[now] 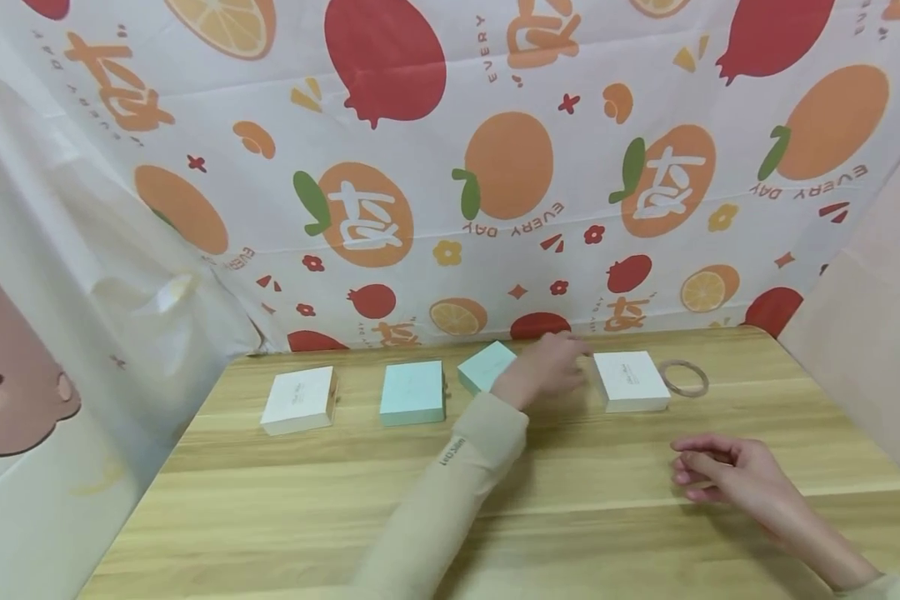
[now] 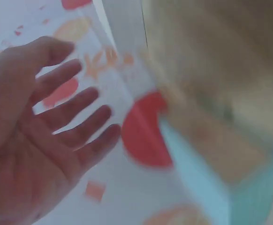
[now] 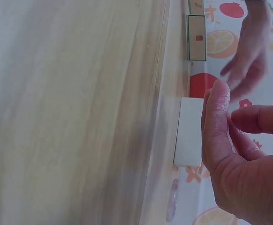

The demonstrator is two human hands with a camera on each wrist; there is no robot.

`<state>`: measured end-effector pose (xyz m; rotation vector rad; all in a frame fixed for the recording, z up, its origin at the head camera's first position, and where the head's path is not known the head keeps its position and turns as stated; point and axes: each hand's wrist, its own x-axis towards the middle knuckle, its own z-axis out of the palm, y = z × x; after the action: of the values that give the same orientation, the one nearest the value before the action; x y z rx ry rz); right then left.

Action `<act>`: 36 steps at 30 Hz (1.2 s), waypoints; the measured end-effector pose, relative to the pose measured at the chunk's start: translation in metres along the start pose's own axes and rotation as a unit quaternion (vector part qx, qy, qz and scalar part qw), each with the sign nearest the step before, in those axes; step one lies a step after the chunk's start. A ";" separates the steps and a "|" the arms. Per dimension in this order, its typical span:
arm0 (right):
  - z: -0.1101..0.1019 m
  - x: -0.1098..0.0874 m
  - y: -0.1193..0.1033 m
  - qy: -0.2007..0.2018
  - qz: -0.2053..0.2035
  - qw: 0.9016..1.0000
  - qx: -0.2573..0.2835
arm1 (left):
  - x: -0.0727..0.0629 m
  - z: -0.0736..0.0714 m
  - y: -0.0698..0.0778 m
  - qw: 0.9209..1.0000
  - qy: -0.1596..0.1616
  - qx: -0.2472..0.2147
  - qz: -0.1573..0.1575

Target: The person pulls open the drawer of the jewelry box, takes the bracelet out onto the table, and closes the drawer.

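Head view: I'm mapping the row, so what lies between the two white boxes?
The head view shows a straighter teal box, then a turned teal box partly behind the left hand, which is also between the left white box and right white box.

Smooth, matt boxes (image 1: 631,381) (cardboard-like), a wood-grained table (image 1: 285,517), a creased cloth backdrop (image 1: 450,287).

Left grip (image 1: 551,367) extends forward, right grip (image 1: 735,473) curls loosely

There are two white boxes (image 1: 297,400) (image 1: 631,380), two turquoise boxes (image 1: 412,392) (image 1: 486,365), one ring (image 1: 688,394).
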<state>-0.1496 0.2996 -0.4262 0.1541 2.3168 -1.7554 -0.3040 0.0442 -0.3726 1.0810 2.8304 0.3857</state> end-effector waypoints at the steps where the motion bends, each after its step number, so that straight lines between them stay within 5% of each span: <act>1: 0.000 0.000 -0.001 0.000 -0.002 1.000 -0.001 | -0.007 -0.006 -0.005 1.000 -0.010 0.020 -0.015; 8: 0.006 0.000 -0.008 -0.011 -0.006 1.000 -0.002 | -0.065 -0.024 -0.038 0.984 -0.047 0.145 -0.094; 16: 0.011 -0.001 -0.011 -0.021 -0.009 1.000 -0.008 | -0.101 -0.011 -0.061 0.980 0.001 0.199 -0.011; 28: 0.019 -0.006 -0.019 -0.026 -0.025 0.999 -0.014 | -0.137 0.000 -0.034 0.970 0.011 0.242 0.037; 36: 0.027 -0.013 -0.021 -0.057 -0.054 0.997 -0.012 | -0.162 0.003 -0.015 0.983 0.002 0.178 0.049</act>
<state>-0.1387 0.2687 -0.4098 -0.0745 2.3025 -1.7367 -0.1920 -0.0739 -0.3809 1.2796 2.9284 -0.1218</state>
